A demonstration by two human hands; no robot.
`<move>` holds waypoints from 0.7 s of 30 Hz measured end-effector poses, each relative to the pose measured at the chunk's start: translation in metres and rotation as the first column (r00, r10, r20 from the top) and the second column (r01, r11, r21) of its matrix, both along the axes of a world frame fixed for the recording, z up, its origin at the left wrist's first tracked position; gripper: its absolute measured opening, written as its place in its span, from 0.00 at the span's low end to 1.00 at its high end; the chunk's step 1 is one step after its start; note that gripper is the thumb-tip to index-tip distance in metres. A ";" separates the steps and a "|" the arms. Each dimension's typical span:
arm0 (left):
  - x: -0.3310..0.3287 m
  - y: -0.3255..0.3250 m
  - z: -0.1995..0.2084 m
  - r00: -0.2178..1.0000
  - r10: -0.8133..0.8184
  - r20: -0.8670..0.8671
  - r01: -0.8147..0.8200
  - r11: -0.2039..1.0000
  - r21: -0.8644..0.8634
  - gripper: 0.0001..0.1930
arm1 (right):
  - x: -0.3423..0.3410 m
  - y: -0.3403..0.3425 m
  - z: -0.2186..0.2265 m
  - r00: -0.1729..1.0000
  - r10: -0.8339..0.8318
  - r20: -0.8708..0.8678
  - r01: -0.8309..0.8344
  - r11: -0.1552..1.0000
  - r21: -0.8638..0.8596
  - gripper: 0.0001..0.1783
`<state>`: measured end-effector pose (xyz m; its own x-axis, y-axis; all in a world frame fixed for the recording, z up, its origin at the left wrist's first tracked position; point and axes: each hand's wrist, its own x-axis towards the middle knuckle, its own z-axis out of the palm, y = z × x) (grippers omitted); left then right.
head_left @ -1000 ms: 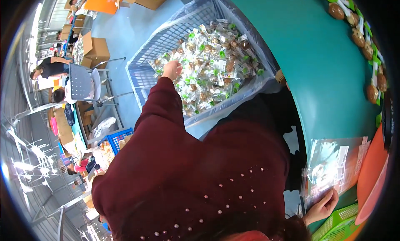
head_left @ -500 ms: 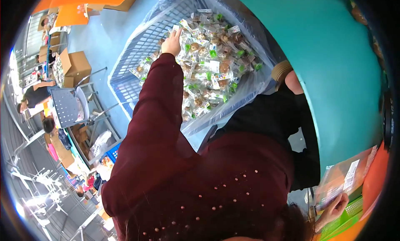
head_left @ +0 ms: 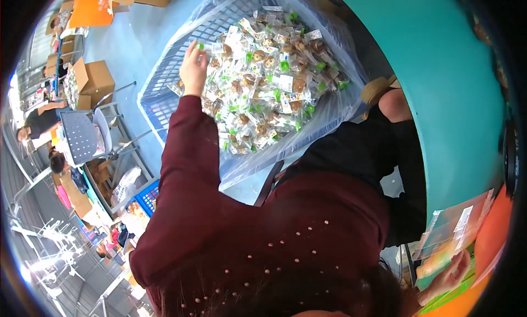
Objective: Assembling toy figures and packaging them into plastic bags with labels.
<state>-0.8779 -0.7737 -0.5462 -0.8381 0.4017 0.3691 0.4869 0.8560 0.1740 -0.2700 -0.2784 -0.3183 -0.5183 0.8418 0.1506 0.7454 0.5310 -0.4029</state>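
Note:
My left hand (head_left: 194, 71) reaches out over the left side of a blue plastic crate (head_left: 157, 81) lined with clear film. Its fingers are apart, with the tips beside a small clear packet with a green piece in it (head_left: 201, 46); I see no firm grip on it. A heap of small clear packets (head_left: 250, 81), each with something brown and often a bit of green, fills much of the crate. At the lower right, my right hand (head_left: 454, 273) is bent near the lower edge of a clear bag with a white label (head_left: 462, 222). Its fingers are blurred.
A teal tabletop (head_left: 455, 97) curves along the right side. Bright green and orange things (head_left: 488, 229) lie around the clear bag. On the left stand a grey chair (head_left: 82, 136), an open cardboard box (head_left: 97, 81) and tables with other people (head_left: 41, 122) at them.
My left hand has moved left across the heap to the crate's left side, and its fingers have spread. My right hand has shifted slightly at the clear bag, and more orange shows beneath it.

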 end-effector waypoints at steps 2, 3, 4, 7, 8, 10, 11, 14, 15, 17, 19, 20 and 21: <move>0.023 0.008 0.040 0.954 -0.120 0.275 -0.013 0.898 0.439 0.05 | -0.026 -0.021 0.018 0.983 0.060 -0.173 -0.042 0.993 0.106 0.08; 0.042 0.021 0.062 0.881 -0.202 0.428 -0.125 0.773 0.622 0.04 | -0.030 -0.026 0.027 0.972 0.196 -0.128 -0.177 0.974 0.141 0.07; 0.057 0.032 0.078 0.845 -0.304 0.441 -0.132 0.679 0.722 0.03 | -0.037 -0.033 0.035 0.942 0.324 -0.082 -0.307 0.935 0.175 0.06; 0.108 0.076 0.127 0.730 -0.476 0.491 -0.228 0.509 0.830 0.03 | -0.102 -0.069 0.060 0.792 0.601 -0.111 -0.590 0.799 0.115 0.10; 0.126 0.093 0.141 0.703 -0.507 0.499 -0.257 0.473 0.842 0.03 | -0.121 -0.077 0.066 0.735 0.668 -0.117 -0.658 0.744 0.116 0.11; 0.156 0.118 0.156 0.622 -0.557 0.550 -0.339 0.441 0.831 0.03 | -0.152 -0.091 0.077 0.654 0.747 -0.123 -0.739 0.665 0.108 0.15; 0.173 0.136 0.163 0.559 -0.588 0.585 -0.412 0.416 0.811 0.04 | -0.160 -0.096 0.080 0.644 0.756 -0.120 -0.749 0.655 0.099 0.17; 0.218 0.178 0.185 0.343 -0.576 0.742 -0.558 0.511 0.654 0.07 | -0.160 -0.094 0.086 0.693 0.708 -0.138 -0.713 0.701 0.015 0.22; 0.235 0.192 0.194 0.270 -0.563 0.781 -0.586 0.548 0.597 0.07 | -0.158 -0.091 0.086 0.718 0.683 -0.138 -0.690 0.724 -0.006 0.24; 0.266 0.207 0.214 0.085 -0.519 0.850 -0.605 0.651 0.458 0.07 | -0.152 -0.088 0.081 0.757 0.613 -0.228 -0.647 0.751 -0.129 0.33; 0.291 0.215 0.218 -0.044 -0.567 0.822 -0.570 0.691 0.445 0.08 | -0.144 -0.086 0.082 0.772 0.589 -0.241 -0.627 0.768 -0.130 0.40; 0.304 0.219 0.222 -0.086 -0.582 0.808 -0.557 0.701 0.445 0.08 | -0.143 -0.085 0.080 0.771 0.585 -0.253 -0.626 0.770 -0.125 0.42; 0.318 0.221 0.225 -0.120 -0.586 0.802 -0.590 0.691 0.417 0.10 | -0.141 -0.086 0.079 0.760 0.601 -0.247 -0.636 0.766 -0.095 0.41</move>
